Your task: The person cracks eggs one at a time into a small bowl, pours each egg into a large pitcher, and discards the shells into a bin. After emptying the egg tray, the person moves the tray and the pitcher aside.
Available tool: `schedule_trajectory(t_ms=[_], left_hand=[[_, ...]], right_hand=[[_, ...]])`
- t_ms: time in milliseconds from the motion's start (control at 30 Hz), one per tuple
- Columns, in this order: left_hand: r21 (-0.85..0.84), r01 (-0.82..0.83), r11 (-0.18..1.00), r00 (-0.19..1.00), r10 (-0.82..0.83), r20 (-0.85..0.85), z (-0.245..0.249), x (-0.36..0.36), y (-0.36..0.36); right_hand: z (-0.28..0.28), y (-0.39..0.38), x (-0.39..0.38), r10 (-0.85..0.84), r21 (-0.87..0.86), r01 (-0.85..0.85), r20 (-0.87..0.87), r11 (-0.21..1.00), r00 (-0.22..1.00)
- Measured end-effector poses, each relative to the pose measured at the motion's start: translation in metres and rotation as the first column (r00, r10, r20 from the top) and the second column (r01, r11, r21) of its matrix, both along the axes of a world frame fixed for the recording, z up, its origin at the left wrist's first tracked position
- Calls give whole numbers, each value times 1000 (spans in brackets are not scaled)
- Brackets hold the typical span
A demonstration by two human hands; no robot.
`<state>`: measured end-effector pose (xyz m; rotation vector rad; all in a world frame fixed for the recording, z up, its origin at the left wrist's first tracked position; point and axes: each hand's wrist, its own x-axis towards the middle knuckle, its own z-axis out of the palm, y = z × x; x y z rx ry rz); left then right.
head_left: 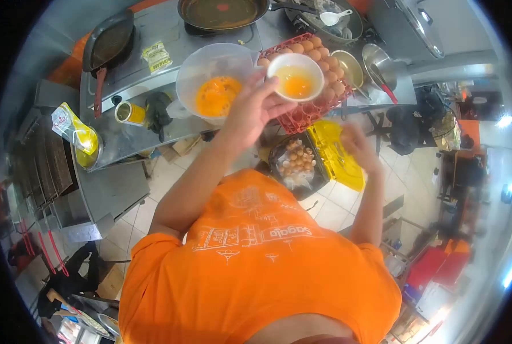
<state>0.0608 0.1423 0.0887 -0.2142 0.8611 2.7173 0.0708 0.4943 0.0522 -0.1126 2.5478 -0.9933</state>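
Two bare hands raised over the far work area, seen from above past an orange shirt. Left hand lifted, fingers curled up and closed around the near wall of a small white bowl, thumb side on its rim. Raw egg inside that bowl, yolk whole and bright. Bowl held in the air above the near-left corner of a red egg tray, just right of a large clear mixing bowl holding beaten orange egg. Brown eggs in rows on the far half of the tray, near cells bare.

Right hand lower and further right, well apart from the white bowl, blurred; cannot tell whether its fingers are open or closed, nor whether anything sits in them. Below and just left of it, a black bin with broken eggshells, beside something flat and yellow on the tiled floor.

On the steel counter to the left: a tin can and a yellow packet. Further back, one dark frying pan on the stove and another at far left.
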Motion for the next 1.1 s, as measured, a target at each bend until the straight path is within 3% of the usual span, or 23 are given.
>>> schedule_trajectory(t_ms=[67,100,167,200,267,333,367,433,467,533,600,633,667,700,733,767,800,867,933,967,1000,1033,1100], left_hand=[[-31,-124,992,991,122,-54,5,0,-19],[-35,-189,981,981,186,-61,8,0,-29],[-135,-264,955,964,258,-59,5,-2,-48],[-227,-335,914,942,329,-65,3,-2,-56],[-271,-367,890,930,347,-120,-6,-3,-70],[-540,-466,701,878,443,-182,-14,-5,-80],[-542,-465,700,879,440,-185,-17,-4,-83],[-765,-485,423,854,417,-311,-19,-1,-90],[-766,-492,414,848,426,-315,-17,2,-91],[-842,-470,266,860,353,-369,-10,10,-88],[-827,-494,268,851,343,-397,-16,13,-91],[-812,-510,284,850,313,-424,-20,15,-93],[-813,-516,272,842,335,-423,-22,18,-95],[-797,-535,281,834,324,-446,-24,19,-97],[-782,-551,292,828,310,-467,-24,21,-97],[-772,-555,311,826,318,-466,-24,23,-98],[-773,-557,305,823,327,-464,-21,25,-98],[-775,-493,395,860,353,-367,-16,27,-98],[-766,-501,402,856,362,-369,-23,26,-101],[-757,-510,409,850,376,-370,-27,24,-102],[-756,-509,411,850,375,-369,-30,23,-102],[-726,-539,428,832,403,-380,-32,21,-103],[-691,-572,441,810,434,-394,-34,21,-104]], right_hand=[[-69,29,17,-95,287,70,73,955,993],[-75,29,15,-95,282,71,74,957,993],[-86,28,5,-67,482,245,-357,841,932],[-84,20,-9,-74,477,247,-353,843,933],[-64,-19,-46,-65,41,78,-262,996,963],[-50,-87,-55,36,155,23,-370,988,928],[-46,-119,-49,76,231,33,-445,972,892],[-49,-149,-44,129,303,40,-516,952,847],[-58,-157,-45,119,331,69,-515,941,849],[-65,-169,-49,130,355,74,-516,932,846],[-65,-163,-53,49,270,110,-522,957,852],[-68,-155,-57,70,165,52,-656,985,752],[-69,-147,-62,90,166,27,-655,986,750],[-58,-146,-63,-164,-254,56,-430,966,888],[-43,-151,-60,-296,-600,190,-82,777,952],[-27,-159,-56,-244,-665,219,57,714,968],[-17,-169,-52,-233,-664,212,59,717,971],[1,-191,-38,45,-595,16,88,804,995],[25,-225,-18,59,-609,13,99,793,993],[26,-235,-13,87,-469,-227,-301,854,950],[28,-244,-9,157,-238,-390,-642,890,750],[33,-253,-6,214,-122,-430,-728,895,651],[19,-261,-3,273,-44,-404,-670,914,690]])
